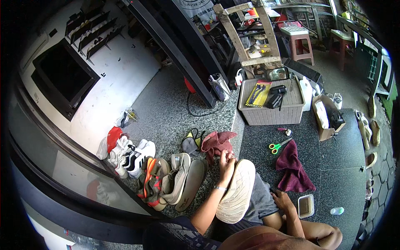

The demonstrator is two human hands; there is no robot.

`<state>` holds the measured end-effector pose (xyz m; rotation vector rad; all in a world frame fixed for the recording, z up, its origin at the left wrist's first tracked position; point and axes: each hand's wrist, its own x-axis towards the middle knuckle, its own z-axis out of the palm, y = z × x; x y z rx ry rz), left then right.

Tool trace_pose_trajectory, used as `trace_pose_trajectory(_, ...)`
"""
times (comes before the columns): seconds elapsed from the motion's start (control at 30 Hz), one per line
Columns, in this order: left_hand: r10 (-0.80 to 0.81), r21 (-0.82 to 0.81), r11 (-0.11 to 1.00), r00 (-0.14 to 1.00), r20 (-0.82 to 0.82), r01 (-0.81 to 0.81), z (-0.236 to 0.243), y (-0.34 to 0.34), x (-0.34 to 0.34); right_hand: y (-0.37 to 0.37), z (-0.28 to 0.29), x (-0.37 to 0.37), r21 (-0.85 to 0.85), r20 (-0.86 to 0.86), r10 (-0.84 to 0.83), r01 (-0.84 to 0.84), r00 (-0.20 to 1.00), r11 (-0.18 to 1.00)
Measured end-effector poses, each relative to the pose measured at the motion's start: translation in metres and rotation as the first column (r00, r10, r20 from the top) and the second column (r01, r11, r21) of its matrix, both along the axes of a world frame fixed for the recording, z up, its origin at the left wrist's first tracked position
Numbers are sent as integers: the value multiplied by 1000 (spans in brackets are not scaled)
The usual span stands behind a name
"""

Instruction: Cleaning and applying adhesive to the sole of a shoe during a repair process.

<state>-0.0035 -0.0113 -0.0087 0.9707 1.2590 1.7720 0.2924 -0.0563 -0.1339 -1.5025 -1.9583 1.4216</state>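
Note:
My left hand (227, 164) grips a cream, quilt-patterned sole or slipper (236, 191) near its upper end, held tilted over my lap. A maroon rag (216, 141) lies just beyond that hand. Grey cloth (260, 200) covers my lap, and my right hand (283, 202) is low on it with fingers curled; what they hold, if anything, is hidden. Right of this lie a purple cloth (293, 171), green-handled scissors (277, 146), a small tub (305, 198) of brownish liquid and a small bottle (336, 211).
A row of shoes (175, 177) lines the granite step at left, beside a glass door frame. A grey plastic crate (271, 114), cardboard box (327, 129) and black metal post (196, 66) stand ahead. More footwear (375, 133) lines the right edge, with stools (298, 43) behind.

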Motion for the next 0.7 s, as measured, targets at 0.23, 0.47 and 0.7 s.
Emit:
trace_pose_trajectory(0.23,16,28,999,1000,-12,-16,-7,2,-7,1,3,-3,-8,3,17,-17,1000,1000)
trace_pose_trajectory(0.47,58,-6,998,998,-39,-58,-8,2,-4,0,1,-2,-11,7,-4,4,1000,1000)
trace_pose_trajectory(0.7,25,14,1000,996,-84,-24,-14,1,-8,0,-2,1,4,-8,7,-6,1000,1000)
